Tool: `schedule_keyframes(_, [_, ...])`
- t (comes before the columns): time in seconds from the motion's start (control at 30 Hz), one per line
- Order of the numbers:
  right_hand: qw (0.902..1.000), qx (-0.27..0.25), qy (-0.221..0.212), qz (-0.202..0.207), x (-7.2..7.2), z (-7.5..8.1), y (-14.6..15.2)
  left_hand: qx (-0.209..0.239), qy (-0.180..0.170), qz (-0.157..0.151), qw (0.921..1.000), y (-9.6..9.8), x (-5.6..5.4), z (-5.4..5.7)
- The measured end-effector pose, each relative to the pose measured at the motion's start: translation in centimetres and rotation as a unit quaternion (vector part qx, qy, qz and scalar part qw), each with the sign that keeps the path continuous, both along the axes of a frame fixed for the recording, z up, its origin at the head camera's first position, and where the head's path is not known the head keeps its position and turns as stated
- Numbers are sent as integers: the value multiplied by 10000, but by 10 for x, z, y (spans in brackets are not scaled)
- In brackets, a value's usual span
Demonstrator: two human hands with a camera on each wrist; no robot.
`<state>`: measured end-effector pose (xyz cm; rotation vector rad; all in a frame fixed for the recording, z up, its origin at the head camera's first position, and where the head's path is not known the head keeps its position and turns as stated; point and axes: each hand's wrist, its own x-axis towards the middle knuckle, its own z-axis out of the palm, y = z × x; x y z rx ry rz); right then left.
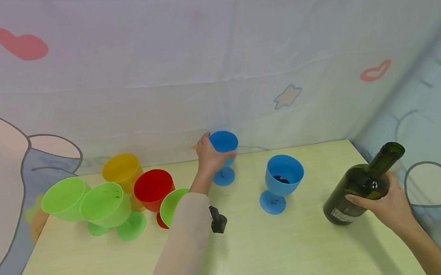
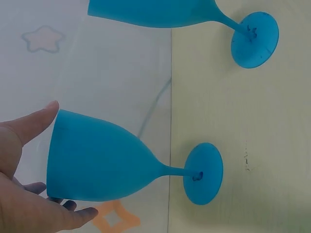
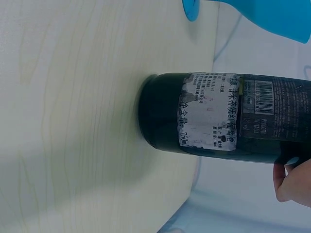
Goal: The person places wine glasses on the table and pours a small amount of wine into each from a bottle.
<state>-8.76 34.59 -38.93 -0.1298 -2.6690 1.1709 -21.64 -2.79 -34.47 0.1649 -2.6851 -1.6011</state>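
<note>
Grips green bottle [image 1: 350, 183] in right hand [image 1: 391, 206], to right of front blue goblet [image 1: 284, 176]. Straddles upright rear blue goblet [image 1: 225, 142] with left hand [image 1: 211, 156]; cannot tell whether gripping.

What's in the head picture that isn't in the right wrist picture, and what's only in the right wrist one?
Only the head view shows the left hand at a second blue cup, the red cup, yellow cup, green cups, hearts, and the mouth of the bottle.

Only the right wrist view shows the barcode and readable "750ml" print.

Both show the bottle, the right hand, a blue cup and the table.
</note>
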Motion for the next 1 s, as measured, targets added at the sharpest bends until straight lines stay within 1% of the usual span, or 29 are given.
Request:
schedule_keyframes(0.3, [10000, 21, -43, 18, 0, -1, 1, 39, -19, -4, 10000, 0, -4, -6])
schedule_keyframes(0.63, [10000, 19, -7, 8, 0, 0, 0, -41, -248, 42, 9997, -1, -4, -8])
schedule_keyframes(1.0, [9999, -99, -3, 59, 0, 0, 1, 25, -267, 41, 9996, -1, -4, -8])
